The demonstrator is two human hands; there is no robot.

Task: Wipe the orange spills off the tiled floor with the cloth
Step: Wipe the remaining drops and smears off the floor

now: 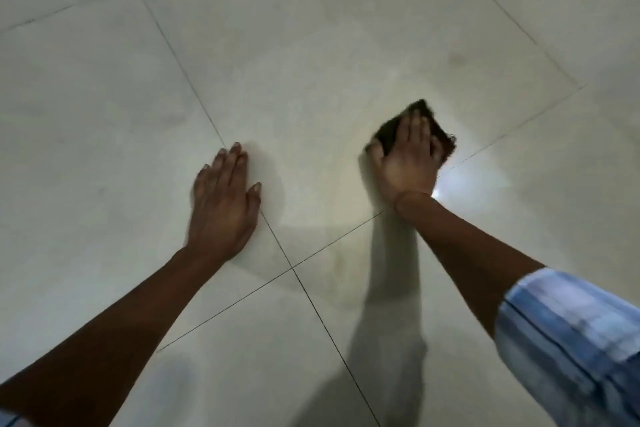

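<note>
Right hand fingers flat on cloth

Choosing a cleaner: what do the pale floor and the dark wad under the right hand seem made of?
The pale tiled floor seems glazed ceramic or polished stone: glossy glare, thin grout lines. The dark brown wad seems cloth, ragged-edged; blur hides its weave.

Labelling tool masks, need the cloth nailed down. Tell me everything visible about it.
The cloth is a dark brown, nearly black pad, folded or bunched into a rough rectangle. It looks like soft fabric and has a frayed right corner. It lies on the pale tiled floor, just beyond a grout line. The right hand presses on it with fingers spread flat, covering most of it; only the far edge and sides show. Motion blur hides its weave and any orange stain.
</note>
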